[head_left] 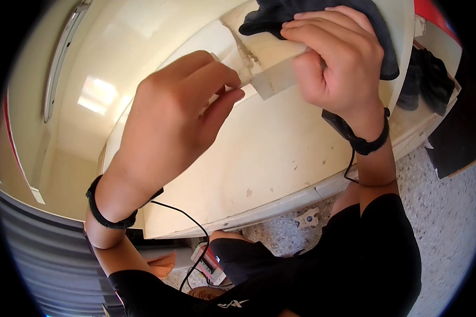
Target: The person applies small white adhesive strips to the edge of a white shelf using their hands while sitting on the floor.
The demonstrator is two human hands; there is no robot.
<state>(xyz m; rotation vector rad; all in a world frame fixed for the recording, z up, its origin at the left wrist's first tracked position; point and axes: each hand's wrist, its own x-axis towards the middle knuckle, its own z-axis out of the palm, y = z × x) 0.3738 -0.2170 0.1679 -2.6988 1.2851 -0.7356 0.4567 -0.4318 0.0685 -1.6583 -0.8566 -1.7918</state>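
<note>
Between my hands stretches a see-through greyish strip, which looks like clear tape or plastic film, above a cream-coloured tabletop. My left hand is closed, thumb and fingers pinched at the strip's left end. My right hand is curled at its other end, with the fingertips partly hidden. Beyond the right hand lies a dark fuzzy cloth, partly covered by the fingers. Behind the strip, a brownish worn patch marks the surface. Each wrist wears a black band, with a thin cable running from it.
The cream table has a pale front edge close to my legs. A shelf at right holds dark fabric items. On the speckled floor lie a small white card and a red-and-white box. Grey corrugated material stands at lower left.
</note>
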